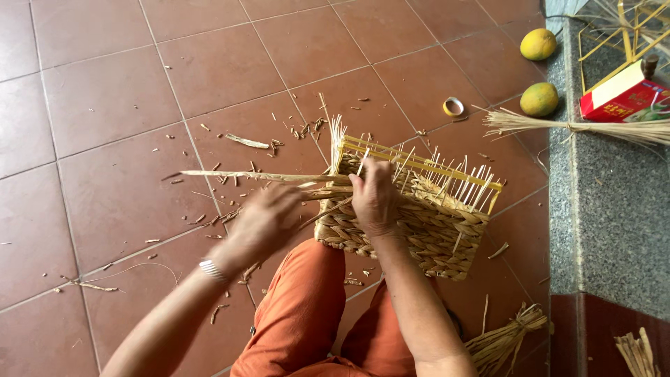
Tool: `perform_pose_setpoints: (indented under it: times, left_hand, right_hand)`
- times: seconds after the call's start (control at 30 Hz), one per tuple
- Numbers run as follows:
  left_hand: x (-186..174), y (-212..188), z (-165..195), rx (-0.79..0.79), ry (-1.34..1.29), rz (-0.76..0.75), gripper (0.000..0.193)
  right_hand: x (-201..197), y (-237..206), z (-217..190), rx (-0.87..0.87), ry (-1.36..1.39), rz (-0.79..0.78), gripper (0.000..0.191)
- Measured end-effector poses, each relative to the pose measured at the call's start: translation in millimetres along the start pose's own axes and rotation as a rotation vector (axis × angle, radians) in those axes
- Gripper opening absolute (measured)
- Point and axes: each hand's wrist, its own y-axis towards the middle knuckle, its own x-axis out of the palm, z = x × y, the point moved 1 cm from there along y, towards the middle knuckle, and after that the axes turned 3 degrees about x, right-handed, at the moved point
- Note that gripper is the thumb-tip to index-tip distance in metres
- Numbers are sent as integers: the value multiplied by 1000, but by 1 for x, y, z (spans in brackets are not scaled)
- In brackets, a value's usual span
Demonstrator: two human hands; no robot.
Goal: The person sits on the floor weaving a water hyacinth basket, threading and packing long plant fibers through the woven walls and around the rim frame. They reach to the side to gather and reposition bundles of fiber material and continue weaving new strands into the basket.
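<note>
Woven basket (419, 230) rim, hands (377, 199) gripping straw (251, 176)

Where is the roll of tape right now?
In the head view the roll of tape lies on the red tiled floor at upper right, just beyond the half-woven basket and left of the two yellow-green fruits.

Red-brown tiled floor (105, 91), littered with straw scraps (248, 142). Tape roll (453, 106) and two yellow-green fruits (538, 44) near far right edge, by grey stone ledge (600, 209). Straw bundle (502, 342) near right.
</note>
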Motion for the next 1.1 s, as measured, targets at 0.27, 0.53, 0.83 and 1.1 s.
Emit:
perform_pose_setpoints:
  times: [0.27, 0.53, 0.83, 1.1]
  left_hand:
    - [64, 14, -24, -286, -124, -202, 23]
    - [-19, 46, -28, -228, 446, -212, 17]
    - [68, 68, -21, -148, -95, 261, 20]
    - [133, 74, -83, -687, -1075, -160, 23]
  right_hand:
    - [-6, 12, -8, -23, 181, -296, 12]
    - [-36, 32, -30, -41, 316, -473, 26]
    - [0, 16, -7, 291, 287, -258, 18]
    - [20, 4, -13, 61, 28, -3, 9]
